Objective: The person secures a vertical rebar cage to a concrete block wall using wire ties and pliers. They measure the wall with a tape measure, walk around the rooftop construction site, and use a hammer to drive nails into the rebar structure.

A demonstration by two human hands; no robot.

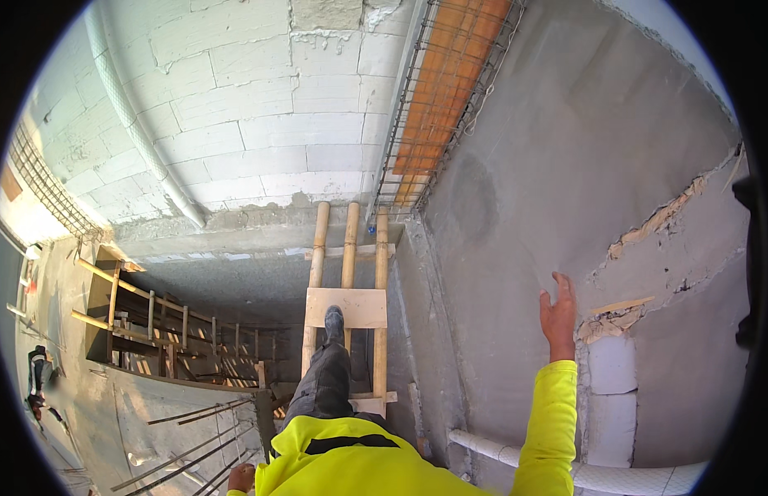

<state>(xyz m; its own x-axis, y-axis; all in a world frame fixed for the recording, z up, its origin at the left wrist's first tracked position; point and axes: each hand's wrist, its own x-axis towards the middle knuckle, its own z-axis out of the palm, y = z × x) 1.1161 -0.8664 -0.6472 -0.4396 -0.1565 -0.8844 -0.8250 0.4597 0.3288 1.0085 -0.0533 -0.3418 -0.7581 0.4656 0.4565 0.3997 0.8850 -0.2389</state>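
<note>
My right hand [558, 316] is raised beside the grey plastered wall [516, 223], fingers apart and nothing in them; I cannot tell whether it touches the wall. Low at my left side, my left hand [242, 477] looks curled closed next to several thin steel bars [186, 463]. Anything inside it is hidden. My shoe [334, 318] is on a small wooden board [363, 307] laid across three round wooden poles [349, 248], which run away from me to the ledge of the white block wall [268, 132].
Beside the poles, a deep opening [227, 285] drops to a timber framework [181, 326]. A steel mesh cage over an orange panel [450, 78] stands in the far corner. White pipes run along the block wall [132, 116] and near my right arm [640, 479]. A person [38, 376] is far left.
</note>
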